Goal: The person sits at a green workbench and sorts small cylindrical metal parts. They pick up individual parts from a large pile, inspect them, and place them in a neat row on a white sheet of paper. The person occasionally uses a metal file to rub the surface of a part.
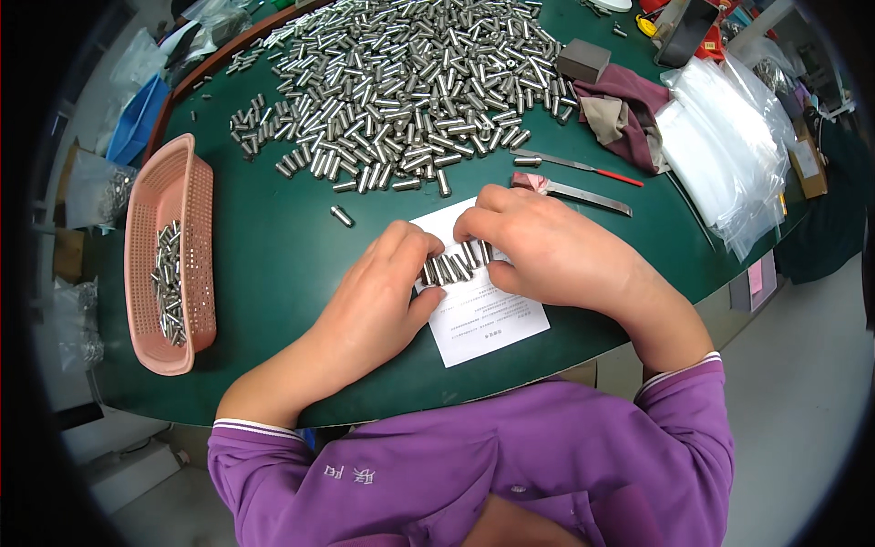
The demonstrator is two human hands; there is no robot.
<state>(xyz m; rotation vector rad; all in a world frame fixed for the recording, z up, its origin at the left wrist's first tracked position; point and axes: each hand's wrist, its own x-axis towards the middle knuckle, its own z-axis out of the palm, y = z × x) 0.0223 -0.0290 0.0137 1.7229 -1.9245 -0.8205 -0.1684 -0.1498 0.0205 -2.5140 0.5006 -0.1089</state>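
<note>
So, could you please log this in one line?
left hand: holding pin row | right hand: holding same row | paper: beneath row | pin pile: beyond hands

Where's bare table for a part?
Largest: green tabletop between the pink perforated plastic basket and the left hand, short of one loose silver metal pin. Smaller: between the right forearm and the thin dark rod. Crowded: the pin heap behind, the printed white paper between the hands, translucent plastic bags at right.

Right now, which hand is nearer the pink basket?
Left. The left hand is to the right of the pink basket; the right hand is farther right, beyond the left hand.
</note>
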